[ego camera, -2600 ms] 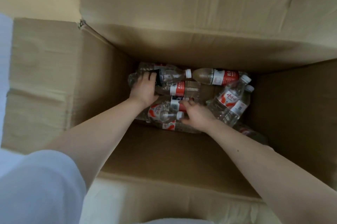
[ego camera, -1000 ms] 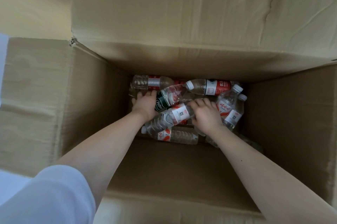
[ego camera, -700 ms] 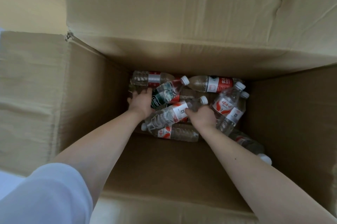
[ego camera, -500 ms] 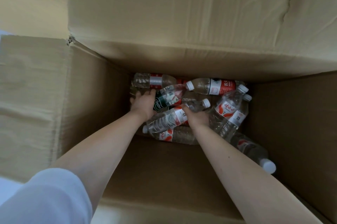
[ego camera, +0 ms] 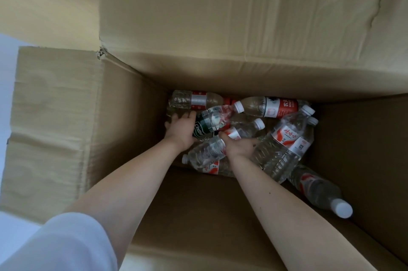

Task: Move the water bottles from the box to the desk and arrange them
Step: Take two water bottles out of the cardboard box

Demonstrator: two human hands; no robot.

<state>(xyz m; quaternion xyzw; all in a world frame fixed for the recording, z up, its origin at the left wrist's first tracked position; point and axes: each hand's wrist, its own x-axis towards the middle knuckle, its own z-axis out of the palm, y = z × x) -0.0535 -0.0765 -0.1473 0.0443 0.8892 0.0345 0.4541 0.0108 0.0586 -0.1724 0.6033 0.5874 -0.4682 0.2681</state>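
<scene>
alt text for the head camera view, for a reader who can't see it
The right hand grips a red-labelled bottle and the left hand touches a green-labelled bottle among jumbled water bottles at the bottom of a deep cardboard box.

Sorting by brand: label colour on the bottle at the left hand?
Dark green label with white lettering, on the bottle the left hand grips; head view.

I have only one view, a wide-angle camera on the person's head, and it looks steeply down into the open cardboard box [ego camera: 123, 129]. It sits well above the box floor, so the water bottles [ego camera: 284, 145] at the bottom show small near mid-frame.
</scene>
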